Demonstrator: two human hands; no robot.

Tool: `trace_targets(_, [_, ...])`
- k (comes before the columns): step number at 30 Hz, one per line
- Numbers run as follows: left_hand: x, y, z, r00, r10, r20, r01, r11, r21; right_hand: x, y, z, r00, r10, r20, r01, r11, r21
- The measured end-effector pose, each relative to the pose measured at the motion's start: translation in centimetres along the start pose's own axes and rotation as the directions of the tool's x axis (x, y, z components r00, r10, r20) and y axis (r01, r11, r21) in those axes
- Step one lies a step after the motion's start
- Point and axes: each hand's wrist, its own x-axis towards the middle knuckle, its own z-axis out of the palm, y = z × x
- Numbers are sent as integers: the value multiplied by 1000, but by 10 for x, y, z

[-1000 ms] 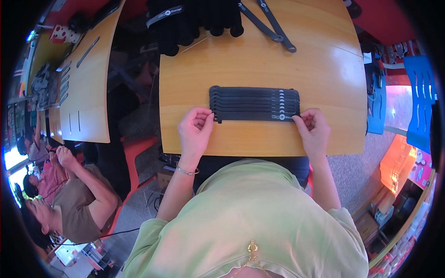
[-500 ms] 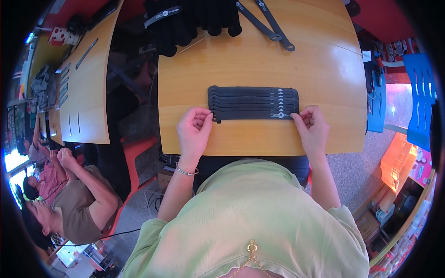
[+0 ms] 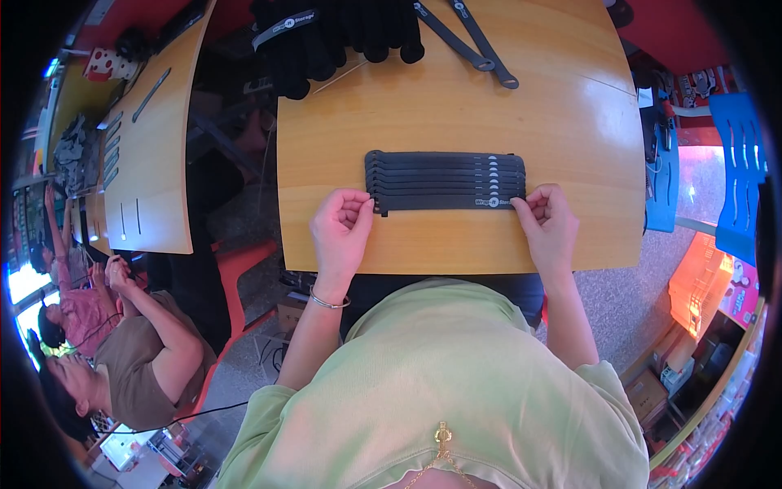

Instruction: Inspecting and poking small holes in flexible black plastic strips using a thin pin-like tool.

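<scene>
Several dark grey storage straps [image 3: 444, 181] lie overlapped in a neat row on the wooden table [image 3: 456, 244], their looped ends to the left and white print near the right. My left hand [image 3: 342, 232] pinches the near left corner, at the end of the nearest strap. At the near right corner, the thumb and forefinger of my right hand [image 3: 548, 224] close on the other end of that same strap. The fingertips partly cover both ends.
Two loose straps [image 3: 481, 49] lie at the far edge, beside a heap of black straps [image 3: 342, 41]. A second table [image 3: 159, 187] with straps on it stands to the left, where people sit near a red chair [image 3: 236, 285]. Blue chairs [image 3: 737, 171] are at the right.
Both my hands and the row of straps stay in place. At the left, the people have shifted slightly, and one arm is now raised.
</scene>
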Motion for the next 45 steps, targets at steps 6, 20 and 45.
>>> trace_targets(6, [0,0,0,1000,13,-2,-13,1000,13,-1,-2,0,1000,-5,-6,5,1000,3])
trace_targets(20, [-1,2,3,1000,29,-6,-28,999,22,1,-7,-1,1000,-25,10,25,998,-61])
trace_targets(45, [-10,5,-19,999,29,-33,-36,973,-228,232,-53,33,969,-209,136,249,779,-576])
